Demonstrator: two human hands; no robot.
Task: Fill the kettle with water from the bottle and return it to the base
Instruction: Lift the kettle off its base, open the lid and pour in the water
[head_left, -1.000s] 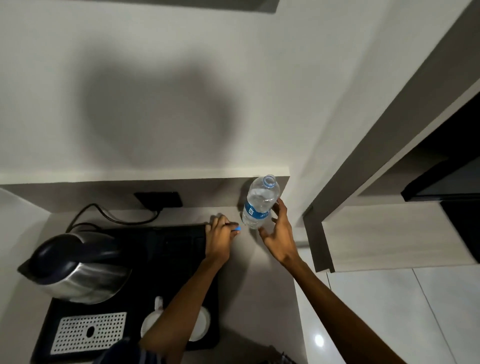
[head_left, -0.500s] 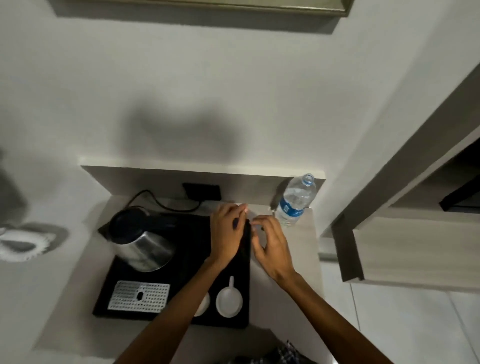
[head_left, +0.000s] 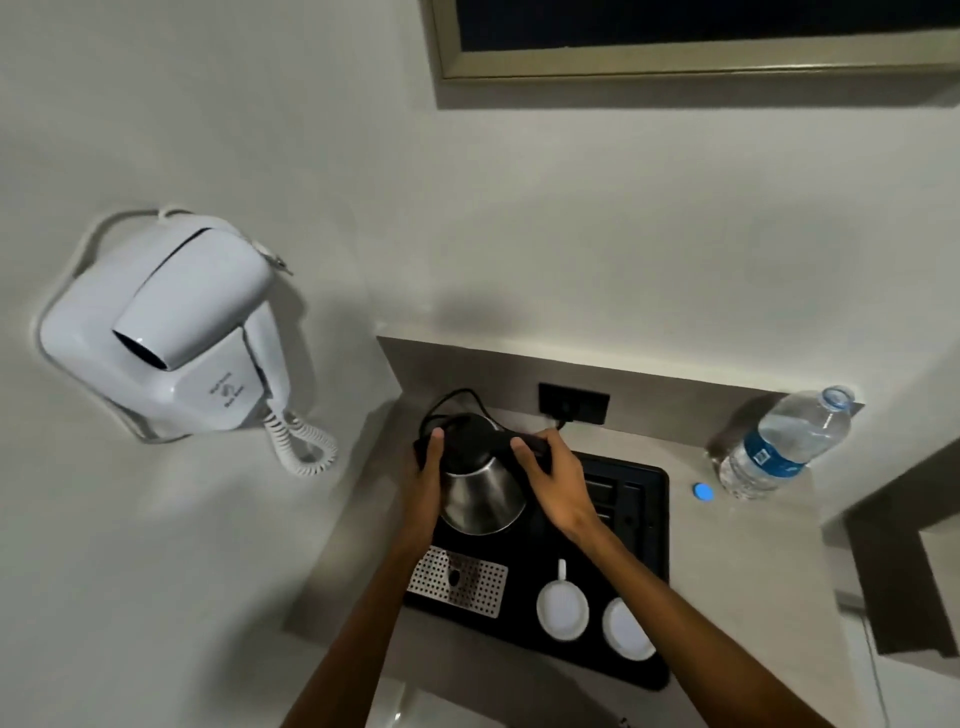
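Note:
A steel kettle with a black lid and handle stands at the back left of a black tray. My left hand lies against the kettle's left side, thumb on the lid's rim. My right hand wraps the black handle on the kettle's right. At the counter's far right corner stands a clear water bottle with a blue label and no cap on it. Its blue cap lies on the counter between the tray and the bottle. The kettle's base is hidden beneath it.
The tray also holds a perforated metal drip grate and two white cups at the front. A black wall socket with a cord sits behind the kettle. A white wall-mounted hair dryer hangs at left. A cabinet edge juts in at right.
Both hands left the bottle and cap area and moved left onto the kettle. The cap now lies on the counter. The view swung left, bringing the hair dryer in.

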